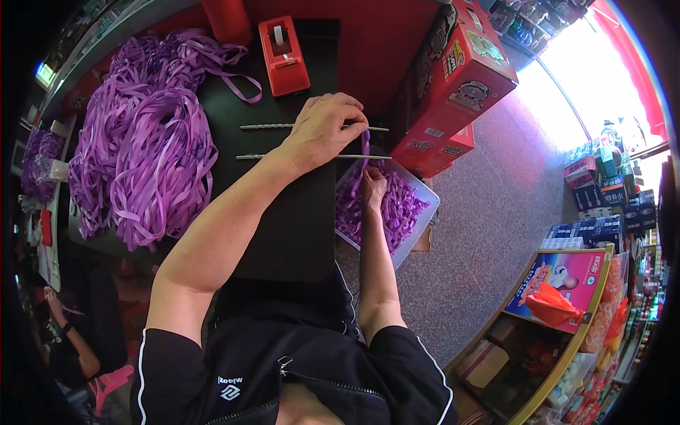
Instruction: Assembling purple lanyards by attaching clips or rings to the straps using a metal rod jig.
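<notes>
Two thin metal rods stick out past the right edge of the black table: a twisted far rod [265, 127] and a smoother near rod [249, 156]. My left hand [324, 131] reaches over both, its thumb and fingers pinched on a purple ribbon [365, 146] by the far rod's end. That ribbon runs down across the near rod to my right hand [374, 186], whose fingers close on its lower part. Beneath my right hand, a white plastic bin [423, 193] holds many short purple ribbon pieces [405, 212]. How the ribbon passes round the rods is partly hidden.
Long purple ribbons lie in a big heap [152, 156] on the table's left. A red tape dispenser [285, 57] stands at the far side. Red cartons [464, 78] are stacked beyond the bin. A glass display case [538, 326] is at right; another person [78, 340] sits at far left.
</notes>
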`<state>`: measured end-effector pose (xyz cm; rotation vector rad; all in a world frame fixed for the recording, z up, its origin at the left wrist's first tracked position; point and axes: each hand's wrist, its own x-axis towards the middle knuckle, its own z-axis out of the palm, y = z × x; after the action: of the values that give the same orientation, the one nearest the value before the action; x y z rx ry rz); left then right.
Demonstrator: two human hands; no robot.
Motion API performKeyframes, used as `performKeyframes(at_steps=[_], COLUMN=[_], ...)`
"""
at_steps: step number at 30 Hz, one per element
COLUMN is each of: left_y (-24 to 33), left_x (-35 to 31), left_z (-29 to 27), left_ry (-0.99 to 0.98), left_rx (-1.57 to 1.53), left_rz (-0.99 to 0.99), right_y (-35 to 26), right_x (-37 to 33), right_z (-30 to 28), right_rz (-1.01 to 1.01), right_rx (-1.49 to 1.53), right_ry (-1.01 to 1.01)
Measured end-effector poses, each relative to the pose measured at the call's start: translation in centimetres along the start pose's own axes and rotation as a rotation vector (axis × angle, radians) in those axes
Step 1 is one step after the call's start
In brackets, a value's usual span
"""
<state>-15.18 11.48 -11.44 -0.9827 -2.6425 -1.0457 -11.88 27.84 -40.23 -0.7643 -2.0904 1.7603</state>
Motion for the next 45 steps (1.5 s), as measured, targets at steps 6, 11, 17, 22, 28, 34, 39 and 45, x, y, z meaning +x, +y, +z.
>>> performKeyframes(at_steps=[6,11,17,22,28,34,39,45], left_y=[-0.1,-0.4,-0.4,-0.1,-0.5,-0.3,-0.3,-0.6], left_x=[0.1,-0.2,-0.1,0.1,0.0,0.0,0.0,0.0], left_z=[-0.1,-0.2,-0.1,0.1,-0.1,0.1,-0.2,-0.1], left_ry=[-0.019,-0.010,-0.015,-0.011,-0.027,-0.027,-0.030,-0.021], left_rx=[-0.006,0.004,0.008,0.004,0.013,0.011,0.012,0.009], left_rz=[-0.007,-0.009,-0.011,0.011,-0.012,-0.012,-0.020,-0.003], right_y=[0.7,0.4,-1.8,0.4,2.2,4.1,4.7,5.5], right_x=[-0.7,-1.8,-0.5,-0.5,-2.9,-4.0,-5.6,-6.7], right_z=[-0.1,0.1,0.2,-0.4,0.2,0.4,0.4,-0.1], right_rz=[0.144,0.265,0.542,0.478,0.076,0.075,-0.028,-0.082], right_rx=[0.021,0.131,0.728,0.768,0.326,0.215,0.291,0.262], right_ry=[-0.140,-0.275,-0.350,-0.222,-0.187,-0.132,-0.147,-0.152])
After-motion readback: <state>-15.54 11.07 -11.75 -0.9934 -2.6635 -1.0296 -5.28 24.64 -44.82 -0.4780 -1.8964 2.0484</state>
